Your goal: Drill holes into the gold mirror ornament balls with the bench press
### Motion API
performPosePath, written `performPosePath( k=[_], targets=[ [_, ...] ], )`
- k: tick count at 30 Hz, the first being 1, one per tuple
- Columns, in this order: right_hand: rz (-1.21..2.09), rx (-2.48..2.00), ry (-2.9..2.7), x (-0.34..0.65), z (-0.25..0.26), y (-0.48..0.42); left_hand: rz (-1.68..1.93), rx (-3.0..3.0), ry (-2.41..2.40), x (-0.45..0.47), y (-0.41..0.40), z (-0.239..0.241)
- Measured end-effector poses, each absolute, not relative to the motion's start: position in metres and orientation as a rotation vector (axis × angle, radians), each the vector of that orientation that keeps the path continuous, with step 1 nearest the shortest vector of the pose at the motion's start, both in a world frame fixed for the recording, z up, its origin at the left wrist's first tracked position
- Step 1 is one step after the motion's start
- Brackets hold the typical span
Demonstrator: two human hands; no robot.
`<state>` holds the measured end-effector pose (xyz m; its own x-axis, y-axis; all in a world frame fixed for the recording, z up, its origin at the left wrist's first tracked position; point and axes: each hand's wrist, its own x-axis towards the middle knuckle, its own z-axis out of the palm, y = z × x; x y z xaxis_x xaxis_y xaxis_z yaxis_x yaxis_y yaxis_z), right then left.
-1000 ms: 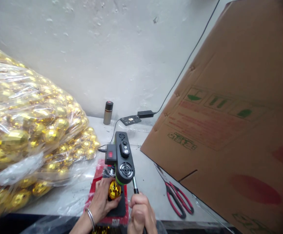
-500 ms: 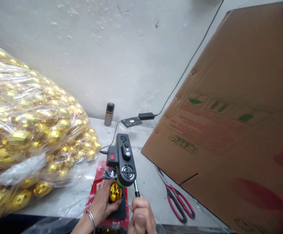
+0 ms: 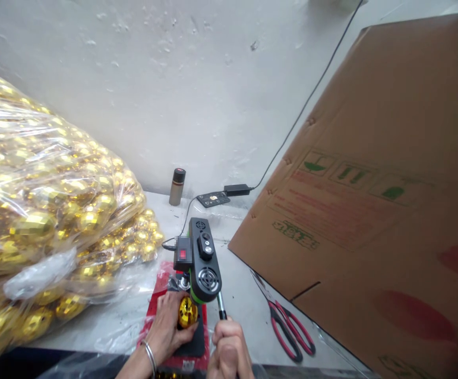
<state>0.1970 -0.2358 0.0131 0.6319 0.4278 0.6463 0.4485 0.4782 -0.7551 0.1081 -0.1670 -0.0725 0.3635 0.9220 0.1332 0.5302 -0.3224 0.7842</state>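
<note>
A shiny gold faceted ball (image 3: pixel 188 312) is gripped between the thumb and fingers of my left hand (image 3: pixel 168 323), under the front end of a black bench drill press (image 3: pixel 204 258). Part of the drill press's black base (image 3: pixel 195 345) shows below the ball. Where the tool meets the ball is hidden by the machine's head. My right hand (image 3: pixel 230 347) is closed around the black-ended metal lever (image 3: pixel 221 309) at the machine's right side. A red sheet (image 3: pixel 159 287) lies beneath the base.
A big clear bag of gold balls (image 3: pixel 55 210) fills the left. Red-handled scissors (image 3: pixel 290 329) lie right of the machine, beside a large cardboard box (image 3: pixel 351 200). Behind stand a dark-capped bottle (image 3: pixel 177 187) and a black power adapter (image 3: pixel 237 189) with its cord.
Almost nothing differs. The view has shifted very slightly; both hands keep the same grip on the ball and the lever.
</note>
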Motion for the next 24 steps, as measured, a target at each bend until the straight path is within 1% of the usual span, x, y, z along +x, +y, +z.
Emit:
performPosePath(
  k=[7, 21, 24],
  targets=[
    [-0.185, -1.081, -1.043, 0.208, -0.005, -0.227, 0.759, 1.979, 1.253, 0.109, -0.166, -0.073],
    [-0.286, -0.991, -1.067, 0.199, -0.032, -0.218, 0.789, 1.991, 1.258, 0.109, -0.167, -0.072],
    [-0.254, -1.036, -1.024, 0.193, -0.025, -0.223, 0.8, 1.987, 1.282, 0.111, -0.166, -0.07]
  ],
)
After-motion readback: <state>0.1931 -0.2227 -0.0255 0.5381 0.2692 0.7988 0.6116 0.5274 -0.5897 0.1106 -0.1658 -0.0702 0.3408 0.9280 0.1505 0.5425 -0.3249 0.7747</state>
